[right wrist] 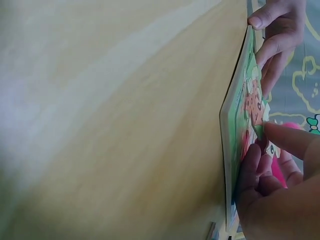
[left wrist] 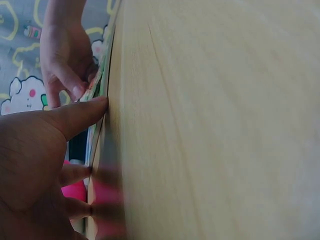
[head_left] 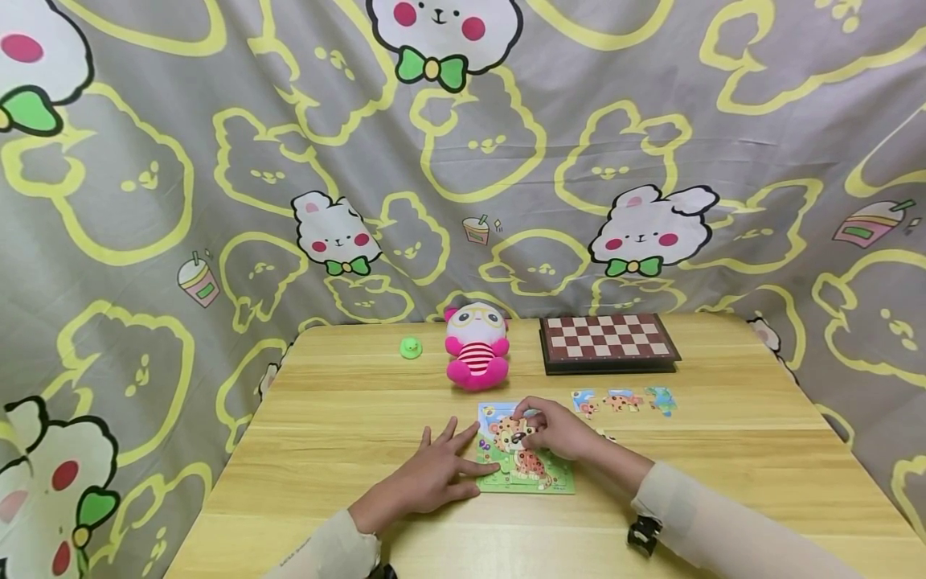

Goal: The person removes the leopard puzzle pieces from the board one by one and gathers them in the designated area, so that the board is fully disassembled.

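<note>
A flat jigsaw puzzle board (head_left: 499, 486) with a spotted leopard picture and a green border lies on the table. My left hand (head_left: 436, 473) is spread at its left side, with the fingers straight and touching the board's edge and face. Over the upper right of the board, my right hand (head_left: 563, 432) pinches a jigsaw piece (right wrist: 272, 149) between thumb and fingers. That piece is tilted above the picture, and the fingers partly cover it. Several loose jigsaw pieces (head_left: 620, 401) lie to the right, beyond the right hand.
Behind the board sits a pink and white plush toy (head_left: 477, 347) with a striped belly. A small green duck (head_left: 411, 347) is to its left. A folded checkered board box (head_left: 609, 339) lies at the back right. A patterned curtain (head_left: 405, 161) hangs behind the wooden table (head_left: 325, 418).
</note>
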A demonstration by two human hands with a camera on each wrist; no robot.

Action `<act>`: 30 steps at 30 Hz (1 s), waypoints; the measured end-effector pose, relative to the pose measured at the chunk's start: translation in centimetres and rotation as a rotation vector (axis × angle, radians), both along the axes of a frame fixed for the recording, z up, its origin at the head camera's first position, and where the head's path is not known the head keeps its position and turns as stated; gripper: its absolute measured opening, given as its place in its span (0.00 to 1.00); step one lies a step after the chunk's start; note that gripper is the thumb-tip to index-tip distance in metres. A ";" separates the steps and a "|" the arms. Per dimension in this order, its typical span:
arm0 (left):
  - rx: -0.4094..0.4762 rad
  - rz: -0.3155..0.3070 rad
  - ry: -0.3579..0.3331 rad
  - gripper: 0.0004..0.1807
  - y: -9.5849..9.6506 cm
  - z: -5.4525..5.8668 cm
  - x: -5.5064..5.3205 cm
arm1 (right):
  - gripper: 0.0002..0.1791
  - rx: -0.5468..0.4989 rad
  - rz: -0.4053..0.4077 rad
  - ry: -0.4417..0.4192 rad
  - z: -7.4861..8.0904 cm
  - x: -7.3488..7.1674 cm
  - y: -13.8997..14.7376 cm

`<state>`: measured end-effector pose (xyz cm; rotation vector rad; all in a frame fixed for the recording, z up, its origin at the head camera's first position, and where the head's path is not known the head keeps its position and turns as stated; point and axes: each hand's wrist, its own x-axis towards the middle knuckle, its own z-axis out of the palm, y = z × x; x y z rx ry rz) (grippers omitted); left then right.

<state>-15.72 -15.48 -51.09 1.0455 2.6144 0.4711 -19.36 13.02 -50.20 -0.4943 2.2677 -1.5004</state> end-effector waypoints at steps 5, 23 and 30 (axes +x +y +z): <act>-0.001 0.002 -0.001 0.23 0.0 0.1 0.0 | 0.17 -0.032 -0.012 -0.001 0.0 0.1 0.2; -0.066 -0.033 0.050 0.29 1.0 0.9 0.9 | 0.16 0.034 -0.033 0.064 -0.8 0.0 0.0; -0.097 -0.044 0.072 0.27 1.0 0.8 1.1 | 0.16 0.053 -0.025 0.094 -0.9 0.0 -0.1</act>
